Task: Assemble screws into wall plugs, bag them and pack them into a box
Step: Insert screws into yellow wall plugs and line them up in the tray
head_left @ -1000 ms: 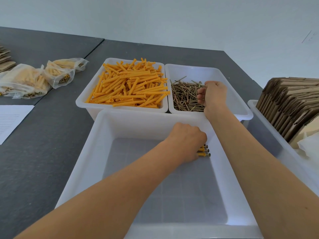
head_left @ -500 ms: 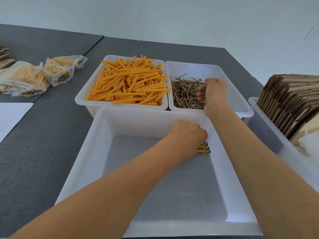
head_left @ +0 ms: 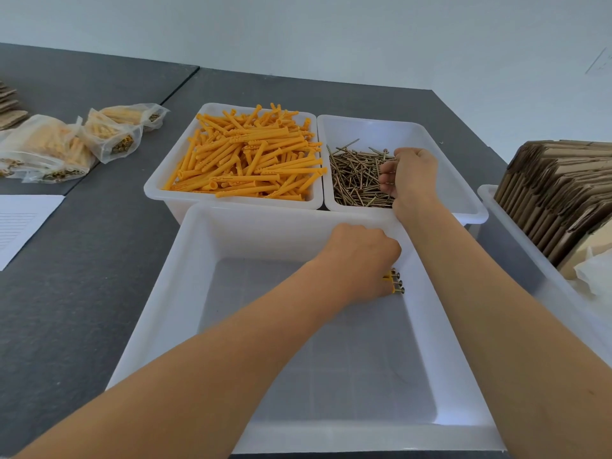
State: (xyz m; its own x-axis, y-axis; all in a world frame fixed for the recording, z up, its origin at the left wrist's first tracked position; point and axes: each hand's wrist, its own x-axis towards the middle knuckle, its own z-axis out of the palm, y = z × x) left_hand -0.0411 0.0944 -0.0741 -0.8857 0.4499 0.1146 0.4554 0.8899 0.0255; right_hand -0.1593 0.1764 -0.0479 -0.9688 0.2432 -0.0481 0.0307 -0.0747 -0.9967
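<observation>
Surface: dark grey desk (head_left: 82,293), a seam running between two sections at the far left; a plain pale wall behind. A lined sheet of paper (head_left: 23,223) lies at the left edge, with filled clear bags (head_left: 66,147) beyond it.

Large white tray (head_left: 172,309) sits nearest the viewer. Behind it, touching side by side, stand the tray of orange wall plugs (head_left: 245,160) on the left and the tray of screws (head_left: 354,180) on the right. A bin of flat cardboard boxes (head_left: 556,193) stands at the right.

Left hand (head_left: 361,260) is inside the large tray near its far right corner, fingers curled round a small bundle of assembled plugs (head_left: 394,283). Their long axes lie roughly level, screw heads pointing right toward the tray wall.

Right hand (head_left: 410,177) is over the screw tray, fingers curled in among the screws; an actual grip on any cannot be confirmed. The loose plugs lie mostly left to right, the screws at mixed angles.
</observation>
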